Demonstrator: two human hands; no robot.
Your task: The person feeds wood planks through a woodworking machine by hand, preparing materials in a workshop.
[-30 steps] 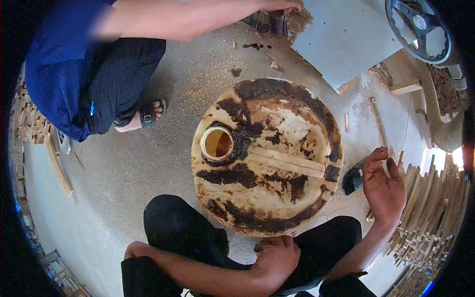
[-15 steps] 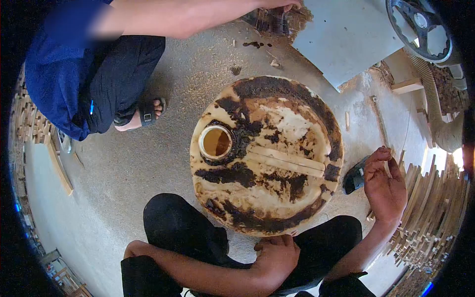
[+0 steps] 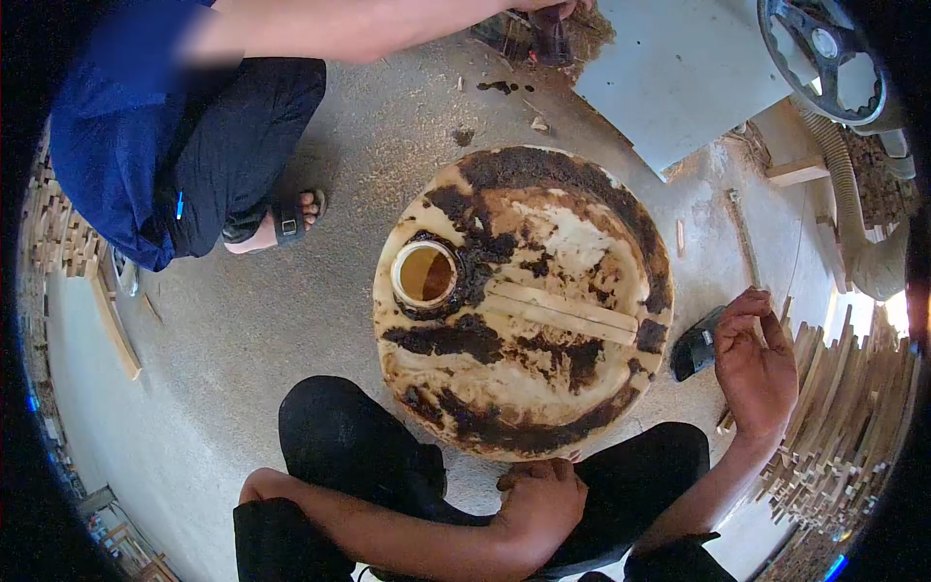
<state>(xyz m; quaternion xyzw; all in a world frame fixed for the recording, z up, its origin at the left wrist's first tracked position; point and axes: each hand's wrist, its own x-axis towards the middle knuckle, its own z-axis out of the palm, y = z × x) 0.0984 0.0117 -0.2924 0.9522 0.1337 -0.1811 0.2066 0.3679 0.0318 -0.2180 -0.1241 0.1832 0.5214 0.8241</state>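
Note:
A round drum (image 3: 543, 388), cream with dark brown stains, stands between the person's knees, its top facing up. Its round opening has a white rim (image 3: 396, 275), with amber-brown colour inside. A pale raised bar (image 3: 562, 312) crosses the lid. My left hand (image 3: 541, 504) rests by the drum's near edge, above my lap, its fingers curled into a loose fist with the fingertips partly hidden. Raised to the right of the drum, my right hand (image 3: 758, 364) has its palm showing and fingers loosely bent apart from the thumb, nothing in it. Beside it lies a dark shoe-like thing (image 3: 693, 347).
Another person in blue (image 3: 107, 194) crouches at upper left, one hand (image 3: 558, 8) at a dark container (image 3: 551, 41). A pale panel (image 3: 679, 87) and a handwheel (image 3: 824, 44) stand at upper right. Wood strips (image 3: 834, 417) are stacked at right; sawdust marks the floor.
The other person's arm has risen slightly, and the dark container under their hand shows more clearly. Both my hands stay almost where they were.

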